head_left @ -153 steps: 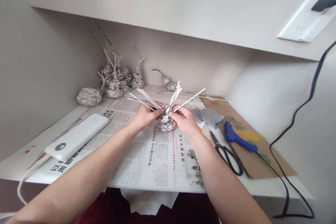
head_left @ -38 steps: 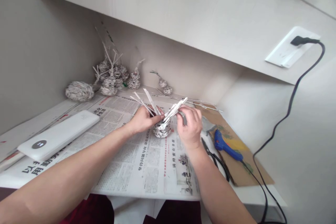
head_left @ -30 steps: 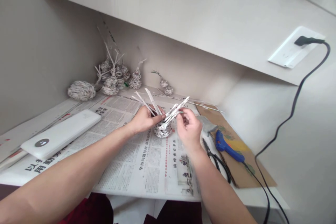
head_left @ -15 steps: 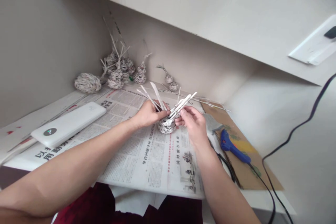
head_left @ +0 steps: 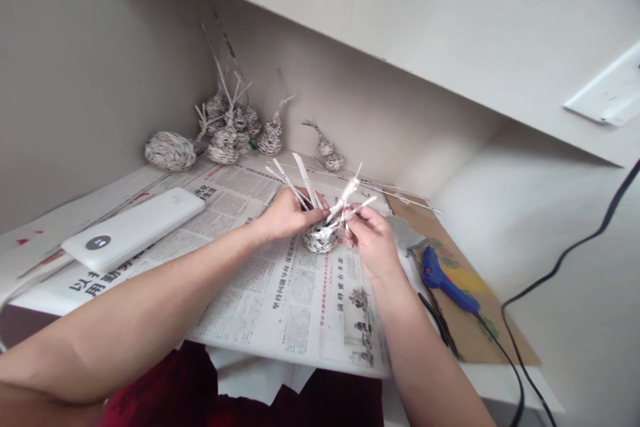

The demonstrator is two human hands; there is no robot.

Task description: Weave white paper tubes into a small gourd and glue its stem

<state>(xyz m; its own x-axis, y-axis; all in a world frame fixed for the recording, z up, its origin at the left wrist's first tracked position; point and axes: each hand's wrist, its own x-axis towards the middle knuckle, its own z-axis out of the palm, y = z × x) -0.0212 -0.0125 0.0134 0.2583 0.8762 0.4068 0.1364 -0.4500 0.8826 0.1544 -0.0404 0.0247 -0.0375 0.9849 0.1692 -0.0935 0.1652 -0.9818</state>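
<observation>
Head view: a small, rounded woven paper cup [head_left: 319,241] is being steadied over the printed newspaper [head_left: 255,307] by the left hand [head_left: 293,215], its fingers clamped on the rim. Stiff paper strips [head_left: 307,180] are being splayed upward from it, one thin strip [head_left: 368,201] being pinched between the fingers of the right hand [head_left: 373,237]. Knobbly, gourd-shaped paper pieces [head_left: 223,145] are being carried by the worktop's [head_left: 500,379] far left corner, a smooth blue glue gun [head_left: 453,285] by brown cardboard [head_left: 503,333].

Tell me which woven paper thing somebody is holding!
The frontmost woven piece, over the newspaper: the left hand grips it, while the other woven pieces are farther back, untouched.
</observation>
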